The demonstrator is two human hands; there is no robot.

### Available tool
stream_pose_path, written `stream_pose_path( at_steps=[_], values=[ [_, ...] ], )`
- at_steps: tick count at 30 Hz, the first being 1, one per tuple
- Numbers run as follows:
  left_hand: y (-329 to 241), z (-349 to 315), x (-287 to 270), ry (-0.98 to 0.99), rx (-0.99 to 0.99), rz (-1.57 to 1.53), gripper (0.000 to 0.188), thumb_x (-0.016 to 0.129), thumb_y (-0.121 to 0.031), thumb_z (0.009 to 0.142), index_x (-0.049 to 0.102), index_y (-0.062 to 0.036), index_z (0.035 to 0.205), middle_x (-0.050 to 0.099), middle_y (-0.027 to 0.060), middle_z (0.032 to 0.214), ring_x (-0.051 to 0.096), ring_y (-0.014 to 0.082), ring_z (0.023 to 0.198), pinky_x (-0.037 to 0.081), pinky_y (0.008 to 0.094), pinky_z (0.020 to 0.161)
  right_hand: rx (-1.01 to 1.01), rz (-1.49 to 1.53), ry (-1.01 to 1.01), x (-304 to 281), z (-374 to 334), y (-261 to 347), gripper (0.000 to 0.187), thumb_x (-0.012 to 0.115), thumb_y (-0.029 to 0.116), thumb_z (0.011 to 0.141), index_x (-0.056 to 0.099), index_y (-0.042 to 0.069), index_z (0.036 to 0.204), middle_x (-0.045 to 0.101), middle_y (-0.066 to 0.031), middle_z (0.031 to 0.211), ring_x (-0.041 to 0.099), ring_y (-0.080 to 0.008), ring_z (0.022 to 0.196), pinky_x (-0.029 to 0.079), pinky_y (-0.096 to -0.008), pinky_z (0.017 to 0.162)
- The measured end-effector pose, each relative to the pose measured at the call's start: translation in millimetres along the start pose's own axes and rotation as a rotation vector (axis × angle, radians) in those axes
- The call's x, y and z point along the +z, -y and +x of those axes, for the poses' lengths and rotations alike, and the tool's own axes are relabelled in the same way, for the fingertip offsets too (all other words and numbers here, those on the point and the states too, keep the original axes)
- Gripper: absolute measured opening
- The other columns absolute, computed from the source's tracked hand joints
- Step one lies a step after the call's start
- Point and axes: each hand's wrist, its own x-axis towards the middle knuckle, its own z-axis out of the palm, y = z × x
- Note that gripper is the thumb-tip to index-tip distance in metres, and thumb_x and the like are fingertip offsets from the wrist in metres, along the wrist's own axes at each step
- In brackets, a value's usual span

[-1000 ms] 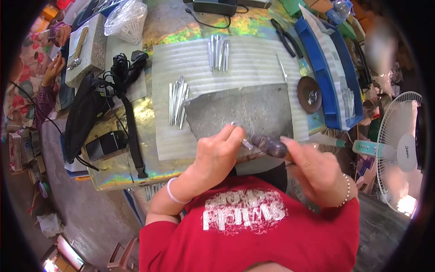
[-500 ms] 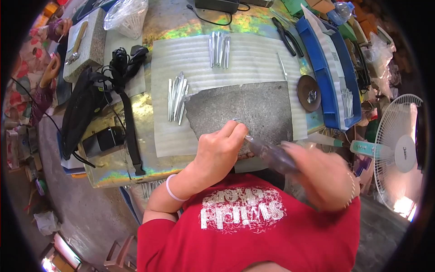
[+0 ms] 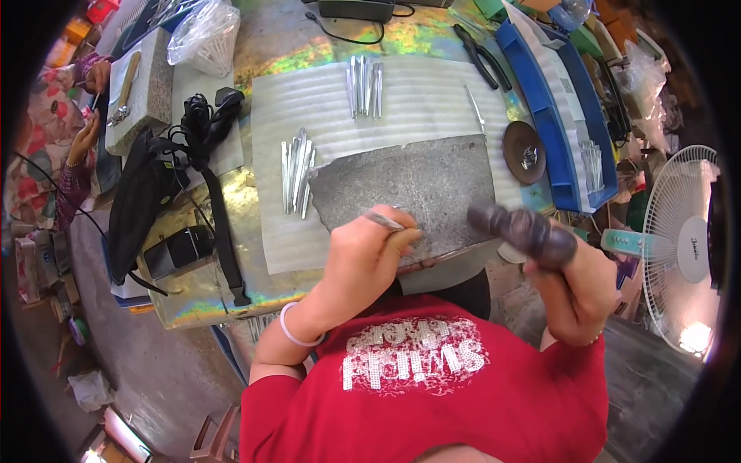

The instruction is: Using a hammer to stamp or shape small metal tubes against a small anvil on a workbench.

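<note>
Fingers (image 3: 403,238) of your left hand (image 3: 363,248) are pinching a metal rod (image 3: 387,223). Your right hand (image 3: 580,284) is gripping a dark rounded tool (image 3: 525,233).

Left fingers (image 3: 395,244) hide part of a metal rod (image 3: 384,221), right fingers (image 3: 557,292) one end of a dark tool (image 3: 525,231).

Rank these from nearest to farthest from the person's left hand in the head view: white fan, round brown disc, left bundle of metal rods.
1. Left bundle of metal rods: just beyond the left hand, to its left.
2. Round brown disc: to the right, past the grey slab.
3. White fan: farthest, on the far right.
</note>
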Motion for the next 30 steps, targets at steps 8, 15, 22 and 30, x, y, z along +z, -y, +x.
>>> stream_pose_path(
  at_steps=[8,15,22,30],
  values=[
    [-19,-2,-28,-0.125,-0.514,-1.104,0.016,0.052,-0.015,0.095,0.053,0.0001,0.096,0.063,0.0145,0.092,0.065,0.0153,0.063,0.053,0.0232,0.054,0.161,-0.05,-0.083,93,-14,-77,0.052,0.061,-0.002,0.078,0.049,0.007,0.127,0.053,-0.0145,0.082,0.057,-0.0323,0.065,0.045,-0.0391,0.057],
    [-17,1,-24,-0.14,-0.545,-1.094,0.016,0.052,-0.015,0.095,0.053,-0.0001,0.098,0.062,0.0155,0.093,0.064,0.0152,0.061,0.052,0.0224,0.053,0.192,-0.194,-0.017,113,-16,-81,0.053,0.06,-0.002,0.076,0.048,0.007,0.127,0.051,-0.0122,0.09,0.056,-0.0311,0.073,0.047,-0.0405,0.059],
    [-15,9,-18,-0.161,-0.589,-0.99,0.016,0.057,-0.01,0.092,0.051,-0.0009,0.103,0.064,0.0127,0.083,0.063,0.015,0.059,0.052,0.0223,0.052,0.125,-0.187,0.083,99,-9,-80,0.049,0.061,0.001,0.077,0.048,0.003,0.124,0.054,-0.0146,0.097,0.055,-0.0333,0.084,0.046,-0.0408,0.071],
    [-12,15,-16,-0.17,-0.603,-0.939,0.026,0.062,-0.005,0.087,0.046,-0.002,0.108,0.063,0.0123,0.077,0.061,0.0155,0.055,0.049,0.0229,0.047,0.29,0.034,-0.054,74,9,-109,0.029,0.059,0.007,0.084,0.055,0.001,0.112,0.056,-0.0159,0.087,0.058,-0.0309,0.077,0.046,-0.0345,0.068]
  ],
)
